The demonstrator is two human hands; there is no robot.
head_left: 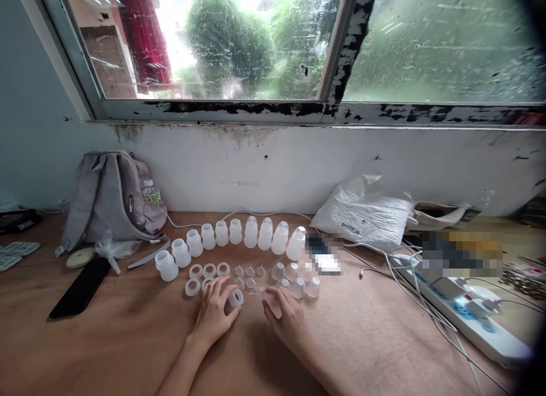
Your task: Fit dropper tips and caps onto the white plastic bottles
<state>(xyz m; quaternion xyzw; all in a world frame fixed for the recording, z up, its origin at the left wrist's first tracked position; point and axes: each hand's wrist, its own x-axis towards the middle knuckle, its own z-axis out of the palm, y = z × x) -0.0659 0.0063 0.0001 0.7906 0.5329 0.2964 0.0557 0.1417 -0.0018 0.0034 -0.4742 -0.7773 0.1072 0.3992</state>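
Head view: a wooden table under a window is seen from above, with both bare hands near the middle of the front edge.
Left hand: it is closed around a small translucent screw ring, pinched between thumb and fingertips just above the tabletop.
Right hand: a small clear part is held at the fingertips; what kind of piece it is cannot be told.
Place of the held parts: ring and clear part are kept near each other, between the hands and just in front of the laid-out pieces.
Row of bottles: ten white bottle bodies are stood in an arc towards the far edge of the table.
Loose rings: they are laid flat between the arc and the left hand.
Valves and domes: small clear pieces are spread beyond the right hand.
Left side of the table: a grey backpack is leant against the wall, with a black phone in front of it.
Right side: a white bag and a power strip with cables are lying there.
Handling well, as judged: the ring is best held level by its rim, and the clear part brought in square and seated without force, since soft thin pieces are likely to fold.
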